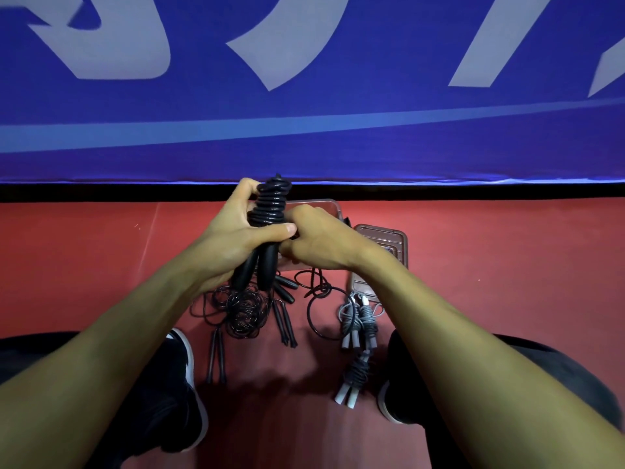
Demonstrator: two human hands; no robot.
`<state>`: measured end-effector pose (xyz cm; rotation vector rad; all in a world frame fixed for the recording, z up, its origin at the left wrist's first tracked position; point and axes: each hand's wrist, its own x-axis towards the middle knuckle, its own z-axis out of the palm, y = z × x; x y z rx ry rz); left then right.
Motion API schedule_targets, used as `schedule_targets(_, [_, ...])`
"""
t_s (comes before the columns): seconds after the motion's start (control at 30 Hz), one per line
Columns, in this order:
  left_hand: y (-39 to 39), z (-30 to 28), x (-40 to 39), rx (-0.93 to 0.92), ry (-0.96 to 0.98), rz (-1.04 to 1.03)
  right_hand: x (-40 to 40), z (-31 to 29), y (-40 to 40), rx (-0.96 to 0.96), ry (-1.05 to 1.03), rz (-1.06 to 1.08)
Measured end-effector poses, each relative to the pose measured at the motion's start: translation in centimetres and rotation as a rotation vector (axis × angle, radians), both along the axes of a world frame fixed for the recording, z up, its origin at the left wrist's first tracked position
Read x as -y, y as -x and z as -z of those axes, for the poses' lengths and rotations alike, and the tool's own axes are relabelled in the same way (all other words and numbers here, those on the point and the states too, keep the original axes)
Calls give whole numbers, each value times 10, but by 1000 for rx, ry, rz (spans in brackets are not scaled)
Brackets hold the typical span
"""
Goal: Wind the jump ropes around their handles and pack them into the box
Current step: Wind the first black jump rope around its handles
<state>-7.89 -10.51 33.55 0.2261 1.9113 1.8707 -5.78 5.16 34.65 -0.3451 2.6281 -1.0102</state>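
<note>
Jump rope (269, 211) sits upright between your two hands, its black cord coiled in tight loops around the upper part of the paired black handles (257, 269), whose lower ends stick out below your grip. Your left hand (233, 235) is wrapped around the bundle from the left, thumb laid across the front of the coils. Your right hand (318, 238) meets it from the right with fingers curled in at the bottom of the coil (what exactly they pinch is hidden behind your left thumb).

Behind your hands a clear plastic box (324, 208) lies on the red floor (101, 265); your hands cover most of it, so you cannot tell what is in it. Just to its right lies a clear lid (382, 238).

Below your hands, on the floor, you have a tangle of loose black ropes (247, 313) with thin black handles; I count about three pairs of handles, though the cords overlap too much to be sure. To the right lie two wound grey ropes (358, 319), and nearer you one more wound bundle (356, 370) with pale handles.

Your black shoes (176, 384) flank the pile, and a blue banner (304, 113) fills the top.
</note>
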Motion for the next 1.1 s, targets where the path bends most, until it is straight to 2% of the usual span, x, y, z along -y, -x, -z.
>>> schedule_targets(0.2, [2, 0, 3, -21, 72, -46, -6, 3, 0, 57, -69, 55])
schedule_targets(0.5, [10, -5, 12, -140, 110, -149, -10, 4, 2, 68, 14, 146])
schedule_targets(0.57, [10, -5, 11, -92, 60, -140, -10, 3, 2, 73, 38, 151])
schedule_targets(0.7, [14, -7, 12, 142, -188, -86, -12, 3, 3, 59, 86, 200])
schedule_targets(0.77, [15, -7, 14, 174, -229, -21, -15, 4, 4, 35, 88, 242])
schedule_targets(0.9, [12, -7, 13, 67, -58, -7, -16, 7, 4, 33, 93, 244])
schedule_targets(1.1, [10, -7, 11, -81, 69, -33, -8, 10, 2, 101, 160, 145])
